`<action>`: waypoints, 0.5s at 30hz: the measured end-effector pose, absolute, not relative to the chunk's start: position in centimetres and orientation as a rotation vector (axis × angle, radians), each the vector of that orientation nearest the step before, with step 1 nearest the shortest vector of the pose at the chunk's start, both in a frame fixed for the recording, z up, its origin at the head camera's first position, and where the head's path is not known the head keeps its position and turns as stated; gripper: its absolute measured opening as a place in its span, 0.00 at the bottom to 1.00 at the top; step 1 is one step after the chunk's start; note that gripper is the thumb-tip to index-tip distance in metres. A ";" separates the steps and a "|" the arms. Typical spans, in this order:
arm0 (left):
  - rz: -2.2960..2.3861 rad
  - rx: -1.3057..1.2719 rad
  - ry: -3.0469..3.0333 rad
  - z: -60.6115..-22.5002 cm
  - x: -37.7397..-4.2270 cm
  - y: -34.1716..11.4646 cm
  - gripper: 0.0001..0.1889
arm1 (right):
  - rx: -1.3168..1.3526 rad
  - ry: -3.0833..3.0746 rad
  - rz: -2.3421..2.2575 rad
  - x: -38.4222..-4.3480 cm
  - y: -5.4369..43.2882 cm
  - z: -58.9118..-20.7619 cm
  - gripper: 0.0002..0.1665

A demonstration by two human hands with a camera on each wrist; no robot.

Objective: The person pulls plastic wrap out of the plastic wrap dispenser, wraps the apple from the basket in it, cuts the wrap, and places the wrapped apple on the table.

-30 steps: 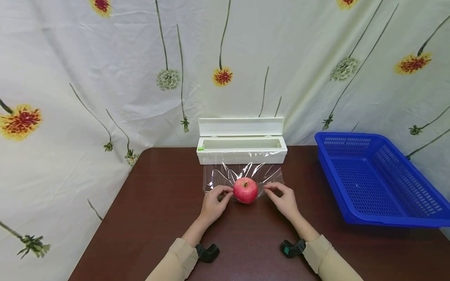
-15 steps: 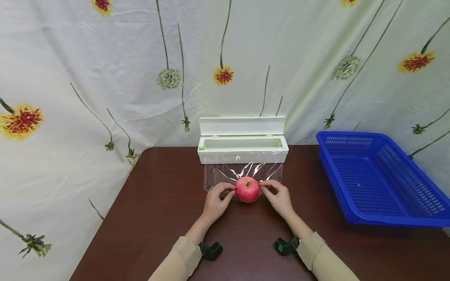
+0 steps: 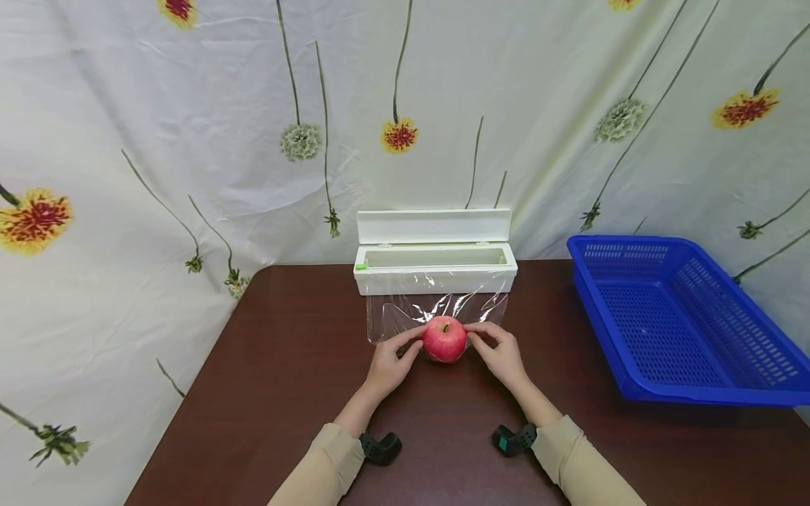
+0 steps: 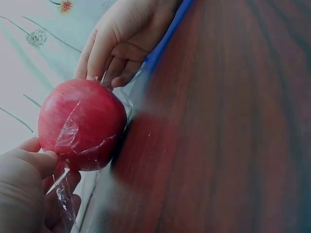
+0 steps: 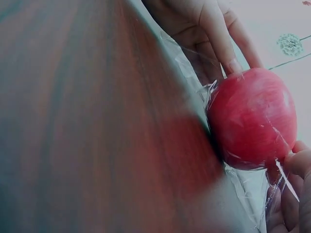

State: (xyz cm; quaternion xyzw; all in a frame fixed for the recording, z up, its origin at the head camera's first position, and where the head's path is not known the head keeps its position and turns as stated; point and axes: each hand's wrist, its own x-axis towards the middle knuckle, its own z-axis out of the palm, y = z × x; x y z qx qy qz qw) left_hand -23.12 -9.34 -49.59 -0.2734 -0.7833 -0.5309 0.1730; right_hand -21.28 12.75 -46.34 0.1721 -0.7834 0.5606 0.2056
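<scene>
A red apple (image 3: 445,339) stands stem up on a sheet of clear cling film (image 3: 399,309), whose near part wraps up round its front and lower sides. At the apple's left side my left hand (image 3: 387,365) pinches the film between thumb and fingers, fingertips right at the skin. My right hand (image 3: 504,358) does likewise at the right side. A creased strip of film hangs by the left hand's curled fingers in the left wrist view. The film runs back to a long white dispenser box (image 3: 436,282) with its lid raised.
A blue plastic basket (image 3: 626,376) stands on the right part of the dark brown table (image 3: 272,393). Behind the table hangs a white curtain (image 3: 253,91) printed with flowers. Each wrist wears a black band.
My right hand has moved left to the apple's side, drawing film in with it. The left hand's index finger reaches a little farther along the apple.
</scene>
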 end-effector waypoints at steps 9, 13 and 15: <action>-1.518 -0.673 -2.294 -49.5 -23.7 -9.2 0.16 | 0.443 -2.218 1.624 -22.0 12.7 -46.2 0.10; -1.541 -0.636 -2.319 -49.5 -24.0 -9.1 0.16 | 0.430 -2.219 1.640 -22.4 12.6 -46.1 0.10; -1.544 -0.625 -2.322 -49.5 -24.3 -9.0 0.16 | 0.420 -2.218 1.639 -22.5 12.6 -46.1 0.10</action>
